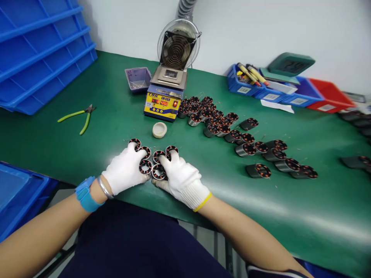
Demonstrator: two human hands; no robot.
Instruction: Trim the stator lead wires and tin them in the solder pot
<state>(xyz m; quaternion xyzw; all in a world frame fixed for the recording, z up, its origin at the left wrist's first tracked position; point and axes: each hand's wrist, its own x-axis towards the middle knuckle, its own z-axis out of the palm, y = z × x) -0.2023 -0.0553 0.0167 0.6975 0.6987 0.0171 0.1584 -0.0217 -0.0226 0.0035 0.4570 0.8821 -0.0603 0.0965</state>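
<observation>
My left hand (125, 168), in a white glove, grips a cluster of three motor stators (141, 166), metal rings with copper windings inside. Some of its fingertips reach into the ring openings, and the thumb lies along the near side. Close beside it, my right hand (182, 175), gloved too, is closed on three more stators (154, 172) in the same way. Both clusters stand upright at the table's front, nearly touching each other. The gloves and rings hide the fingertips. Just beyond them sits a small round whitish dish (159, 130).
A yellow-blue solder pot (160, 106) with a lit display stands behind, a purple tray (138, 80) to its left. Many stators (212, 130) spread rightward across the green table (116, 104). Green-handled cutters (84, 117) lie left, near blue crates (43, 50). Parts bins (249, 87) line the wall.
</observation>
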